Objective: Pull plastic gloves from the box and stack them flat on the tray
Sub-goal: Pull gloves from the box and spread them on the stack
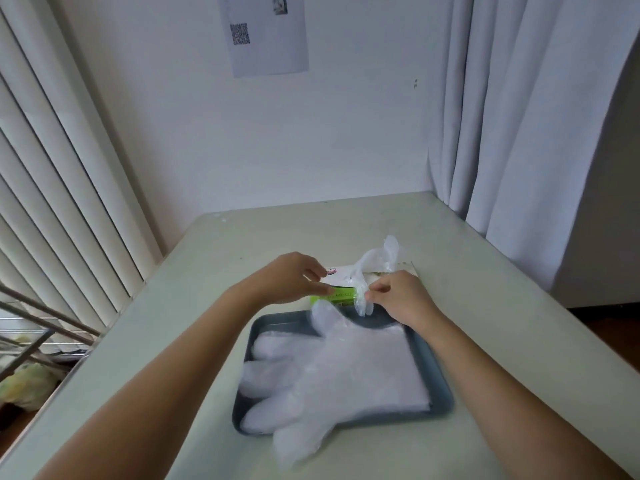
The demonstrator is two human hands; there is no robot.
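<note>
Where the pale, matte worktop [311, 230] meets the white wall, a dark grey tray [277, 322] with rounded corners and a low raised rim lies close to the person. On the tray is a stack of gloves [346, 368], thin, cloudy, crinkled plastic film laid flat. Their fingers point left and toward the person, and some fingertips hang over the tray's near left rim onto the worktop. Just behind the tray sits the box [341, 295], a small carton with a white top and a bright green side. The left hand [291, 277] holds the box, fingers curled over its top and the thumb against the green side. The right hand [401, 296] pinches one glove [377, 258] between thumb and forefinger, the other fingers loosely curled. This glove rises crumpled out of the box top, its translucent fingers standing up behind the hands and its lower end drooping over the tray's far rim. The dark print on the green side is too small to read. A paper sheet [266, 32] on the wall carries a QR code [240, 33]. Vertical blinds [52, 168] hang at the left, and a pleated pale curtain [519, 116] at the right.
</note>
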